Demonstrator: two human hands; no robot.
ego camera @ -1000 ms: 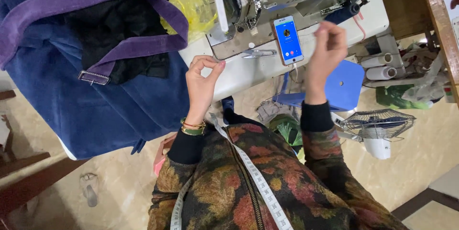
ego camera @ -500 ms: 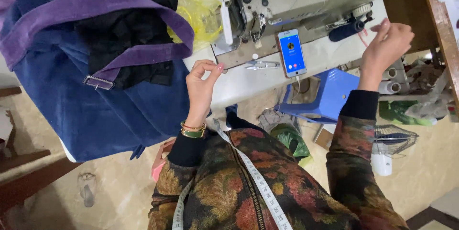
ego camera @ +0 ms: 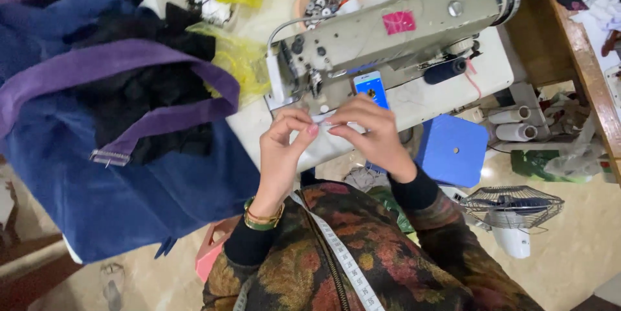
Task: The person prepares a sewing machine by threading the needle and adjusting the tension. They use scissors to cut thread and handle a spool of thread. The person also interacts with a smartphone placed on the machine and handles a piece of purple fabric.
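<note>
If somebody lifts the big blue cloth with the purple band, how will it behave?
The blue cloth would likely be floppy: it drapes over the sewing table edge in soft folds. It probably feels fairly heavy, being large and thick-looking. The black fabric piled on it might slide off.

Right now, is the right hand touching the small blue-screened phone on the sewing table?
Cannot tell. In the head view the right hand overlaps the phone, hiding any gap.

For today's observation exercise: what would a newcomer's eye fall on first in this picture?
Both hands, left hand and right hand, meet mid-frame, pinching something small and pale I cannot identify. Behind them stands a grey-green sewing machine with a phone propped against it. A heap of blue and purple fabric fills the left.
</note>
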